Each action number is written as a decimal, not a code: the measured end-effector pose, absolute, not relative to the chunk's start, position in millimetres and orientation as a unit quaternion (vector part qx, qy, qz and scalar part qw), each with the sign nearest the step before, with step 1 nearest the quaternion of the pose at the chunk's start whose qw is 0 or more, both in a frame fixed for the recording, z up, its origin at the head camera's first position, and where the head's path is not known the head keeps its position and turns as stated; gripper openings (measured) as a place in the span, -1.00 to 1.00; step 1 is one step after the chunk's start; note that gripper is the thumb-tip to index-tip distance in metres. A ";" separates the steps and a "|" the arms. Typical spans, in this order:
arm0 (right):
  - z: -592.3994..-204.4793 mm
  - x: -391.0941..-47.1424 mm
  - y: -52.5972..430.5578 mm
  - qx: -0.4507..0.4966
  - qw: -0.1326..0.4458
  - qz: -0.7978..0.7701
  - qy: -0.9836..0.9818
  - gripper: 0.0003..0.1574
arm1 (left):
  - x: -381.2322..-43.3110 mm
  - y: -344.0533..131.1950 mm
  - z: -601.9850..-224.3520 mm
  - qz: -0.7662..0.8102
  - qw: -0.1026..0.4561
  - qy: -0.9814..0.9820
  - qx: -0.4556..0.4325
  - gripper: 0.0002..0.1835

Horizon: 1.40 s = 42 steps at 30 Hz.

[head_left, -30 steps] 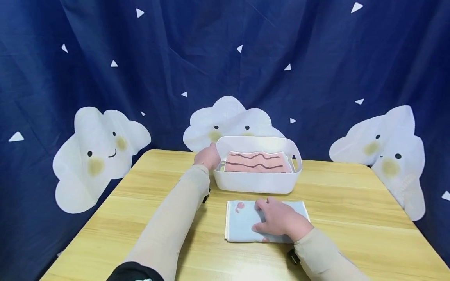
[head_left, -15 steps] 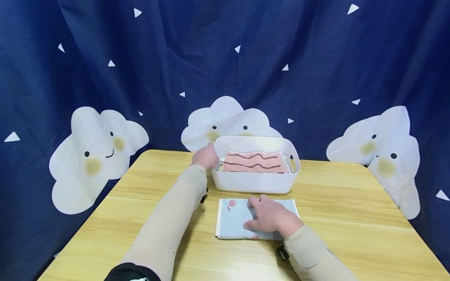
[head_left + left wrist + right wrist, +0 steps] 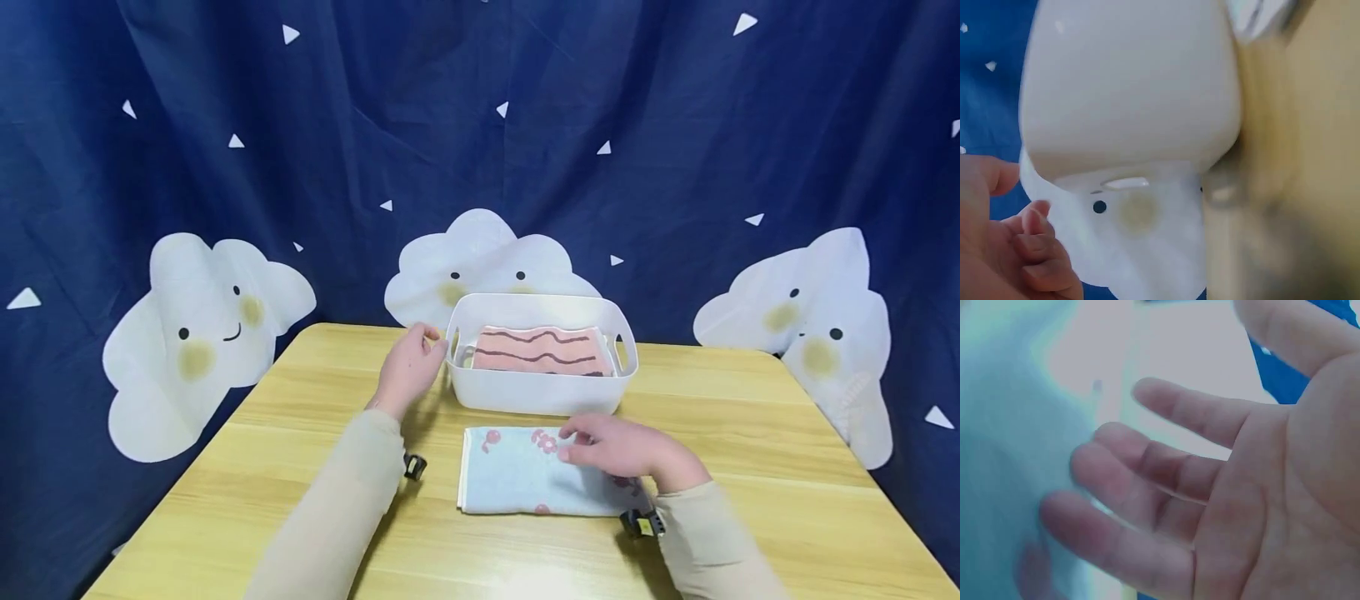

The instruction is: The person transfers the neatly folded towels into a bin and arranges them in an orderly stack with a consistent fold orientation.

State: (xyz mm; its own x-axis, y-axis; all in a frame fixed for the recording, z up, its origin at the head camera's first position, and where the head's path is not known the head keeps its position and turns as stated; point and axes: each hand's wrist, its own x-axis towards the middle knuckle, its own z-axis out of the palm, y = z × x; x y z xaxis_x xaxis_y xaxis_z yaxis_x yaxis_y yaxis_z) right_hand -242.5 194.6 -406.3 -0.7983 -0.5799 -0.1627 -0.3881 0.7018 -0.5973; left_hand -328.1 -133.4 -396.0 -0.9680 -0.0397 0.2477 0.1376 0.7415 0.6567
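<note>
A folded light-blue towel (image 3: 510, 479) with pink flower prints lies flat on the table in front of a white plastic basket (image 3: 536, 393). My right hand (image 3: 633, 450) hovers over the towel's right part, fingers loosely bent and apart. The right wrist view shows the palm of that hand (image 3: 1235, 481) with nothing in it, the blue towel (image 3: 1004, 462) close beyond the fingertips. Beside the basket's left end, my left hand (image 3: 408, 371) has its fingers loosely curled around nothing. In the left wrist view its fingertips (image 3: 1044, 250) are apart from the basket wall (image 3: 1135, 81).
Inside the basket sits a folded pink towel (image 3: 536, 350) with dark wavy stripes. The light wooden table (image 3: 750, 467) ends just behind the basket, where a dark blue curtain (image 3: 337, 125) with white clouds hangs.
My left hand has let go of the basket's left end and drawn back to the left. The right hand has lifted off the blue towel and shifted right.
</note>
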 end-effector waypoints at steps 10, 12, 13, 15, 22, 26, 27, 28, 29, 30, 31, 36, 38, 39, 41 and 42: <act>-395.6 -250.9 241.8 -0.194 0.130 -0.264 0.936 -0.60 | -285.3 -134.1 -408.4 -0.328 0.061 -0.940 -0.074 -0.76; -395.9 -252.3 251.4 -0.176 0.127 -0.262 0.940 -0.58 | -285.1 -131.3 -409.9 -0.314 0.044 -0.944 -0.096 -0.76; -396.3 -252.7 255.9 -0.164 0.124 -0.259 0.944 -0.55 | -285.1 -129.7 -410.8 -0.309 0.034 -0.944 -0.110 -0.75; -397.8 -252.8 264.1 -0.146 0.120 -0.253 0.949 -0.50 | -284.9 -126.8 -413.4 -0.300 0.011 -0.944 -0.135 -0.77; -406.0 -255.3 275.0 -0.118 0.136 -0.245 0.953 -0.56 | -281.0 -120.4 -421.7 -0.281 -0.041 -0.940 -0.188 -0.75; -409.9 -256.8 275.5 -0.110 0.152 -0.259 0.947 -0.59 | -278.4 -117.2 -424.9 -0.266 -0.041 -0.941 -0.203 -0.72; -410.6 -256.8 275.6 -0.110 0.154 -0.260 0.947 -0.60 | -278.1 -116.3 -426.2 -0.260 -0.041 -0.943 -0.205 -0.71; -411.1 -256.9 275.5 -0.108 0.157 -0.261 0.946 -0.61 | -277.7 -115.3 -427.4 -0.260 -0.045 -0.943 -0.204 -0.68; -411.7 -257.0 275.5 -0.110 0.161 -0.263 0.945 -0.63 | -277.1 -114.2 -428.4 -0.257 -0.049 -0.944 -0.203 -0.66; -412.4 -257.0 275.3 -0.112 0.166 -0.264 0.943 -0.64 | -276.5 -113.1 -429.4 -0.255 -0.055 -0.944 -0.202 -0.63; -412.8 -257.1 274.7 -0.108 0.174 -0.268 0.941 -0.66 | -275.9 -112.2 -430.5 -0.251 -0.061 -0.945 -0.199 -0.60; -416.4 -256.3 269.3 -0.099 0.200 -0.276 0.935 -0.72 | -272.3 -110.2 -433.9 -0.240 -0.088 -0.947 -0.194 -0.57; -417.7 -255.6 266.0 -0.093 0.207 -0.276 0.934 -0.71 | -271.1 -110.2 -435.6 -0.229 -0.089 -0.949 -0.198 -0.56; -418.2 -255.1 264.0 -0.093 0.209 -0.275 0.934 -0.70 | -270.3 -110.0 -436.3 -0.226 -0.091 -0.950 -0.197 -0.55; -419.8 -254.8 260.3 -0.102 0.204 -0.268 0.936 -0.69 | -268.8 -109.3 -438.4 -0.211 -0.092 -0.954 -0.193 -0.50; -420.2 -254.5 258.0 -0.105 0.201 -0.261 0.938 -0.67 | -268.1 -109.0 -439.4 -0.203 -0.092 -0.956 -0.190 -0.47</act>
